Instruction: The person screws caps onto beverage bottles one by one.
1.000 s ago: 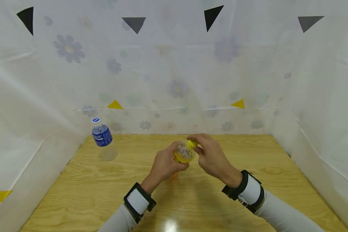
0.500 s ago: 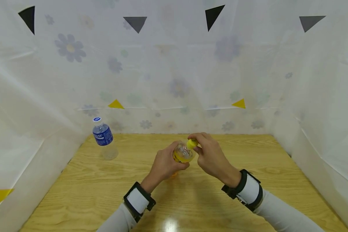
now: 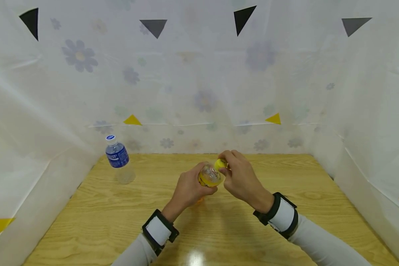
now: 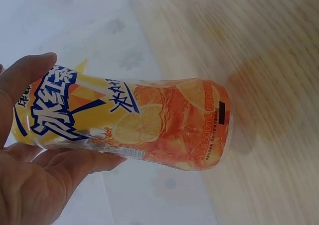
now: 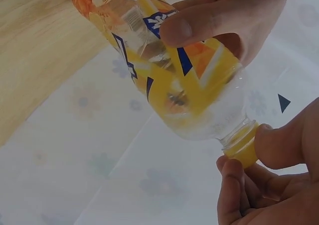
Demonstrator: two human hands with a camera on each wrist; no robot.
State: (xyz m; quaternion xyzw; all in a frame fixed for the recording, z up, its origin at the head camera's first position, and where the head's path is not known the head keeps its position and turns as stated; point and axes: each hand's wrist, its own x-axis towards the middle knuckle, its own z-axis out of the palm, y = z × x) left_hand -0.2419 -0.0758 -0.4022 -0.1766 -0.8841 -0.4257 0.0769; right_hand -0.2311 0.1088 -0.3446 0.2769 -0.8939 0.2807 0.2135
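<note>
My left hand (image 3: 190, 188) grips a clear drink bottle (image 3: 208, 176) around its upper body, tilted above the table. Its label (image 4: 144, 120) is yellow and orange with lemon slices and blue-and-white lettering. Thumb and fingers of my right hand (image 3: 242, 179) pinch the yellow cap (image 3: 221, 164), which sits on the bottle's neck (image 5: 235, 130) in the right wrist view. No drink can be made out behind the label. At the left stands a second clear bottle (image 3: 118, 156) with a blue label and white cap, out of both hands' reach.
The wooden table (image 3: 146, 221) runs under both hands. White plastic sheeting (image 3: 199, 74) with flower prints and taped triangles encloses it at the back and both sides.
My right hand has turned slightly at the cap, its fingers shifting up and its wrist a little left. The left hand and bottle stay put.
</note>
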